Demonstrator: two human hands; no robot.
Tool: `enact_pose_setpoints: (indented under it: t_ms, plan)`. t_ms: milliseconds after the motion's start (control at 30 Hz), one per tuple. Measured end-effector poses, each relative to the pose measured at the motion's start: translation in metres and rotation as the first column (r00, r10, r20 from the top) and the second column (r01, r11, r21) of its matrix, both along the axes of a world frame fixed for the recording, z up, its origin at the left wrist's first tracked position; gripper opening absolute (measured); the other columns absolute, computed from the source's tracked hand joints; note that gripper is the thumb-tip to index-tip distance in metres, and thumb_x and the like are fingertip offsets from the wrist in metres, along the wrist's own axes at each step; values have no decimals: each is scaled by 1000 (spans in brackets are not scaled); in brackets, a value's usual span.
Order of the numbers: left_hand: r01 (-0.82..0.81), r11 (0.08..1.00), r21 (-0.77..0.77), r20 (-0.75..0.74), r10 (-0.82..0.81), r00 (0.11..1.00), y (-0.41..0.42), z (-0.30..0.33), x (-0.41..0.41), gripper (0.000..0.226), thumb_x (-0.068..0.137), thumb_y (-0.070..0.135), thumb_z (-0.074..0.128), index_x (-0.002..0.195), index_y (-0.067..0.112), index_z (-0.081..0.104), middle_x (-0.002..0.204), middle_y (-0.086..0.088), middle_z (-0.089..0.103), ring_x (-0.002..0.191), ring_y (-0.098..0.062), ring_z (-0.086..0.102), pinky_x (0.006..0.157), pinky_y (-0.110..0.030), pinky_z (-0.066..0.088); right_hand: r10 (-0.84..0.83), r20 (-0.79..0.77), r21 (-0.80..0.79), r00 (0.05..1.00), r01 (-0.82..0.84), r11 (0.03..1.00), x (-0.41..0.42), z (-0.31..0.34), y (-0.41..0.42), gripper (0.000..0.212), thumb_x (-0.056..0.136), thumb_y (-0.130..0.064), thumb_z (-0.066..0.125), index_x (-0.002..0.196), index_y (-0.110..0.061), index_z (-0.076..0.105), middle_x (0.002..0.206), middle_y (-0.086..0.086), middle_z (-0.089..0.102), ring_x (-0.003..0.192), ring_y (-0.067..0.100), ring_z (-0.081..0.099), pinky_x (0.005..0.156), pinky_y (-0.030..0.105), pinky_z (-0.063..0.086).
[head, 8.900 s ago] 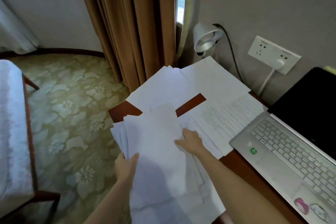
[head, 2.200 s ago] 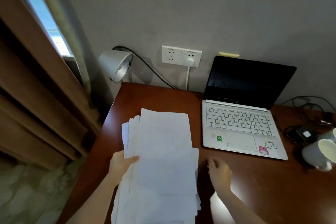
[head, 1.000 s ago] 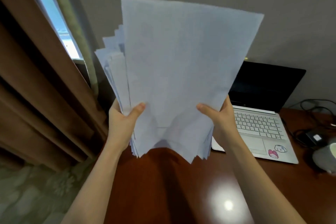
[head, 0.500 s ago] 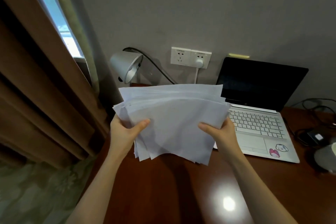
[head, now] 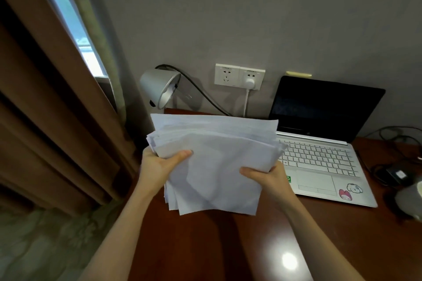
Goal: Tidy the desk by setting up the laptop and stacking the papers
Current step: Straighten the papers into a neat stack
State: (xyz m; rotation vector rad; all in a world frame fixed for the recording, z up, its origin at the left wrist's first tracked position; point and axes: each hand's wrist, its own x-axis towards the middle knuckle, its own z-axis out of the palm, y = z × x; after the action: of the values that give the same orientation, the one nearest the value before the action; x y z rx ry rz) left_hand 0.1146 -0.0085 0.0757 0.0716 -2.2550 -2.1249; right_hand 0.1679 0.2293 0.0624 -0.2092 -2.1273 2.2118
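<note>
No words or numbers can be read. The laptop (head: 319,164) bears a small green square sticker (head: 289,178) left of its touchpad, its mark too small to make out, and a pink-and-white cartoon rabbit sticker (head: 350,191) at its right front corner. A logo below its screen is perhaps a brand mark, illegible.

The left hand (head: 159,164) and the right hand (head: 267,174) grip a loose stack of white papers (head: 217,157) by its side edges, thumbs on top, above the brown surface (head: 228,246). The sheet edges are uneven. An open laptop (head: 319,155) with a dark screen sits on the surface to the right, partly behind the papers. A lamp (head: 159,88) and a wall socket (head: 239,75) stand behind. A brown curtain (head: 45,109) hangs at left.
</note>
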Motion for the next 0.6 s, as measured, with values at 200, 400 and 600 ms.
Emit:
enact_pose_setpoints:
  t_ms: [200, 400, 600]
  plan:
    - [-110, 984, 142, -192, 137, 972, 24, 39, 12, 30, 62, 32, 81, 87, 38, 66, 85, 29, 71, 85, 6, 68, 66, -12, 56, -246, -155, -91, 957, 234, 968, 1, 21, -17, 35, 77, -5, 75, 81, -40, 75, 81, -11, 77, 76, 9, 73, 60, 22, 57]
    - [68, 987, 146, -267, -27, 963, 11, 37, 22, 63, 56, 39, 82, 112, 37, 53, 109, 15, 64, 106, -6, 64, 71, -15, 56, -146, -186, -61, 972, 136, 989, 10, 37, -2, 36, 66, -17, 77, 98, -32, 71, 93, -9, 76, 83, 7, 72, 61, 17, 55]
    - [47, 999, -15, -12, -47, 999, 5, -11, 6, 61, 64, 12, 82, 116, 23, 52, 109, 8, 62, 104, -14, 62, 70, -13, 54, -12, -35, -26, 999, 11, 1000, 10, 13, 10, 47, 60, -16, 83, 103, -28, 68, 101, 0, 75, 94, 19, 72, 67, 25, 57]
